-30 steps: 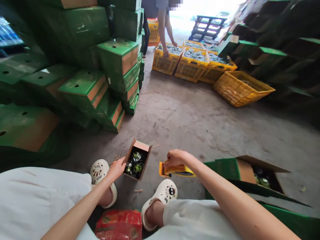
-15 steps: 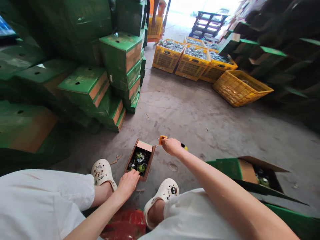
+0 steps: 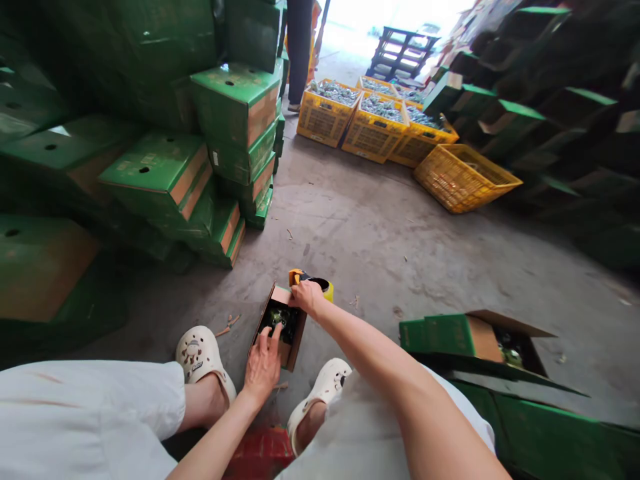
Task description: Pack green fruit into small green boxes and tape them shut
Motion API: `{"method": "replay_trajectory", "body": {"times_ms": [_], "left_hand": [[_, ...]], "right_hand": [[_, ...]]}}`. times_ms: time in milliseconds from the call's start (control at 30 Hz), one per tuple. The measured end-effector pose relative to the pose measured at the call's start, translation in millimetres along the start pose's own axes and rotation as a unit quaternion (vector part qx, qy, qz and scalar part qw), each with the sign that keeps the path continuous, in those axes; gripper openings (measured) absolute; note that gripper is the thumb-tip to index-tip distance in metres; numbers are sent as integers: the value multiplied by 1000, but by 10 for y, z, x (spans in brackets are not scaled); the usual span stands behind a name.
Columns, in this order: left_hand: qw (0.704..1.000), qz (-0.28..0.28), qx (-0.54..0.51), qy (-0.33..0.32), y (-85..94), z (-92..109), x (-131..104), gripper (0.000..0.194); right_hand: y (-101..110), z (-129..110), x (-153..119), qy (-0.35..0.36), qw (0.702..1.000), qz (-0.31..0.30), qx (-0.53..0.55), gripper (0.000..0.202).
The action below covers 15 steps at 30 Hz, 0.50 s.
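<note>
A small open carton (image 3: 295,352) stands on the floor between my feet, with dark wrapped green items (image 3: 283,320) inside. My left hand (image 3: 265,363) reaches over its near left side, fingers apart, the tips over the contents. At the carton's far right corner, my right hand (image 3: 307,297) is closed round a tape dispenser (image 3: 296,275) with an orange end and a yellow tape roll (image 3: 329,291). The dispenser is partly hidden by that hand.
Green cartons (image 3: 235,87) are stacked at the left. Yellow crates (image 3: 375,133) of wrapped items and a tilted yellow crate (image 3: 457,180) stand ahead. An open green carton (image 3: 450,335) lies right. A person's leg (image 3: 299,53) shows at the back.
My right hand has moved left with the tape dispenser to the carton's far end. My left hand's fingers have spread and reached farther over the contents. A person's leg has appeared at the back.
</note>
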<state>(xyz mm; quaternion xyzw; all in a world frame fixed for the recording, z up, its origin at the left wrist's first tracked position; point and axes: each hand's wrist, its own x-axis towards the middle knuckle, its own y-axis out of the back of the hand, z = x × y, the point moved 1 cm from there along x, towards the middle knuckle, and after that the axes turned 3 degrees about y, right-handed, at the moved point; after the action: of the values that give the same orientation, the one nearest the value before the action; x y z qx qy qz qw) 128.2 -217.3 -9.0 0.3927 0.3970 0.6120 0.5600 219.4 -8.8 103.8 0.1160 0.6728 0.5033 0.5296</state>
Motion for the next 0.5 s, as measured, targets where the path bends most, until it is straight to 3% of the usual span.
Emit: {"method": "replay_trajectory", "body": {"times_ms": [233,367,500], "left_hand": [[992,-115,49,26,123,89,258,45],[980,-176,6,88,202,102,397,38],[967,-191,7,171,255,184,622,61]], "right_hand": [[-61,-128,285,-52,999,3,-6,40],[-115,-191,343,-59,998,15,2,40],[-168,-155,289,-56,998,27,20,42]]}}
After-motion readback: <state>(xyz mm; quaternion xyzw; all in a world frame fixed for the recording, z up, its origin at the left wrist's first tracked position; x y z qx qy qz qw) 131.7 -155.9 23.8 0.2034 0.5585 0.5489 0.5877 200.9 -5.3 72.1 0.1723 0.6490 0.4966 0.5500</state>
